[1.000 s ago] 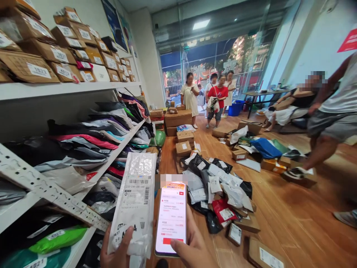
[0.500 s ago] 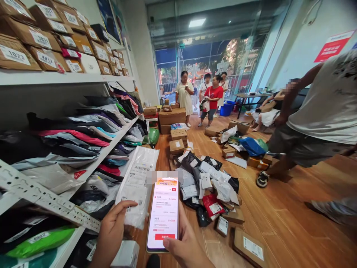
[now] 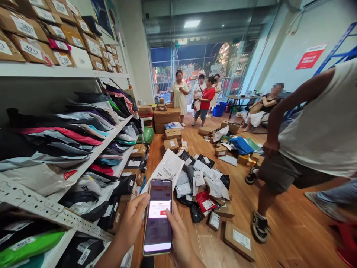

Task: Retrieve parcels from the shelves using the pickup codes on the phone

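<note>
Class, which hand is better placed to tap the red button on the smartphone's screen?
Probably the right hand: its thumb is at the red button, while the left hand has its thumb by the left edge of the smartphone.

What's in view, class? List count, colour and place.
Phone: one, pale-rimmed, centre foreground
Flat parcel: one, white, behind phone
Rack: one, white, left
Boxes: many, mostly brown, upper left
Bagged parcels: many, mixed colours, lower left
Floor parcels: many, mixed colours, centre
Bin: one, blue, back
Sign: one, red, upper right
Other people: at least six, varied clothing, back and right
Left fingers: partly hidden, bare, beside phone
Right fingers: thumb visible, bare, at phone
</note>
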Motion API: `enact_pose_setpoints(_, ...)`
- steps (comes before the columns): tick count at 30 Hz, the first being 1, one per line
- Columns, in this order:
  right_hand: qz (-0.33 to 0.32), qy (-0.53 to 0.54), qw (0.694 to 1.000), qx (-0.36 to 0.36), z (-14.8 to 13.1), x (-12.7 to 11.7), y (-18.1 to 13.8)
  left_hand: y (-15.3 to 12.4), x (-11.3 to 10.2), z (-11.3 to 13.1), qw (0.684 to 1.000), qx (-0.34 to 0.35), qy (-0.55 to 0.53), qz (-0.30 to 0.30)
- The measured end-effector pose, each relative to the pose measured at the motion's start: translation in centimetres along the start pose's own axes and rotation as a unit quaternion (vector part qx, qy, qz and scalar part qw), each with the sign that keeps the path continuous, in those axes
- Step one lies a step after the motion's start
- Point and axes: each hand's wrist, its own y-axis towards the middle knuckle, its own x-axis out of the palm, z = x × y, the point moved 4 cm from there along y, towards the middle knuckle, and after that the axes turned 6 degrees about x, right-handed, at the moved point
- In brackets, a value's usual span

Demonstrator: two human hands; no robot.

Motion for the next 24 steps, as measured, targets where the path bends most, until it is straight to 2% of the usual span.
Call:
enact_pose_setpoints(2,-0.003,-0.001,1.000,-0.008,0.0,-0.2,0.0,0.2,-0.2,-0.4,1.000,0.001,0.003,-0.007)
enact_pose_setpoints(7,0.027,-0.068,0.997,-0.024,0.2,-1.2,-0.1,1.0,-1.3,-1.5,0.997,-0.029,0.008,0.069)
enact_pose_setpoints(12,0.043,-0.143,0.988,-0.045,-0.1,-1.2,-0.4,1.5,-0.2,-0.7,0.999,-0.017,-0.032,-0.026)
enact_pose_setpoints(18,0.038,-0.124,0.991,-0.016,0.1,-0.9,-0.7,1.6,0.0,-1.2,0.999,-0.041,-0.008,-0.031)
enact_pose_setpoints(20,0.045,-0.126,0.991,-0.021,0.1,-1.1,-0.7,1.5,-0.3,-1.8,0.999,-0.045,-0.016,-0.005)
enact_pose_setpoints(24,0.027,-0.136,0.990,-0.031,0.0,-1.0,-0.9,0.9,-1.5,-2.6,0.992,-0.053,-0.032,0.106)
